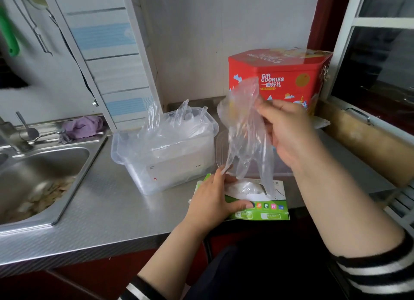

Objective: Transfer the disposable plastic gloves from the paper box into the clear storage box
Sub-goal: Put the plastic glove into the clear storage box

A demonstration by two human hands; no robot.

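Observation:
A green-and-white paper box [257, 212] lies at the counter's front edge, its top torn open with crumpled gloves showing inside. My left hand [212, 201] grips its left end, thumb along the front, fingertips touching a hanging glove tip. My right hand [289, 131] pinches a clear plastic glove [244, 131] and holds it up above the paper box, its fingers dangling down. The clear storage box [170, 163] stands open to the left, with several gloves sticking out of its top.
A red cookie tin [282, 75] stands behind at the wall. A clear lid [220, 149] lies between the storage box and my right arm. A steel sink [42, 178] with scraps fills the left. A wooden block [363, 140] lies on the right.

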